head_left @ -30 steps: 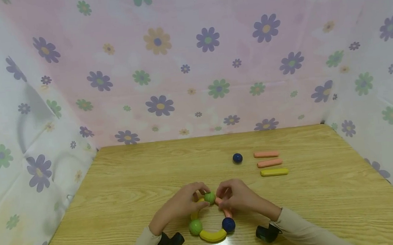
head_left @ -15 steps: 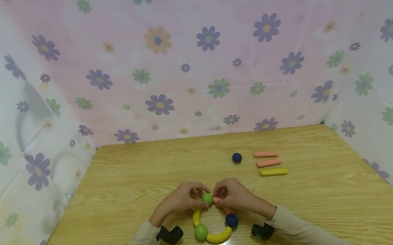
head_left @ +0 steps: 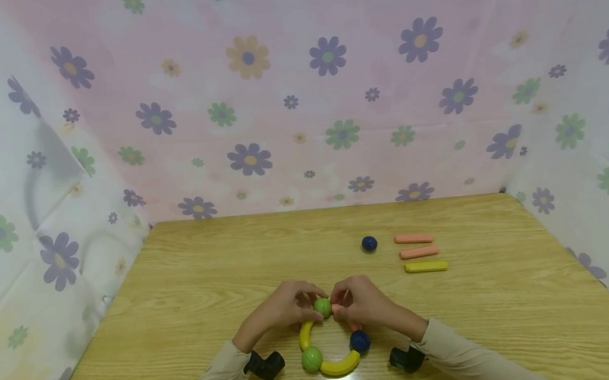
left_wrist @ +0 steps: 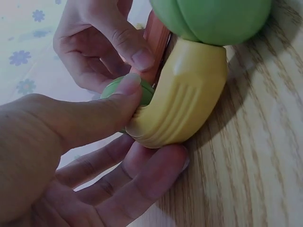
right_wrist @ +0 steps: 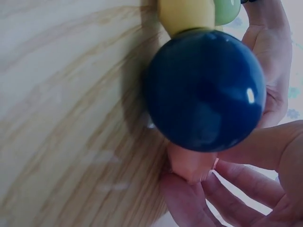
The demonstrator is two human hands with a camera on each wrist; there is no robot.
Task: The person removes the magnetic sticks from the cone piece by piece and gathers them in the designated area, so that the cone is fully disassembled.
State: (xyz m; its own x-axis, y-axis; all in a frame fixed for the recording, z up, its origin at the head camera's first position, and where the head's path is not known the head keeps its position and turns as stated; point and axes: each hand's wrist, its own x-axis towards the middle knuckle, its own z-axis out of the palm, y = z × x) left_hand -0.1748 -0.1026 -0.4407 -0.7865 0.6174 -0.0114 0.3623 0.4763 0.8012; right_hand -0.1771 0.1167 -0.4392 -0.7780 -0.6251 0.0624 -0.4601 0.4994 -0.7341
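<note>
One grooved green ball (head_left: 323,308) we pinch with our left hand (head_left: 287,305), one salmon-orange rod (head_left: 338,309) with our right hand (head_left: 366,301).

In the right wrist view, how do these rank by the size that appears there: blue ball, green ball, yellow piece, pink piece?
1. Blue ball, clearly largest.
2. Yellow piece and pink piece: visible parts too alike to rank.
3. Green ball: smallest visible part, partly cut off.
</note>
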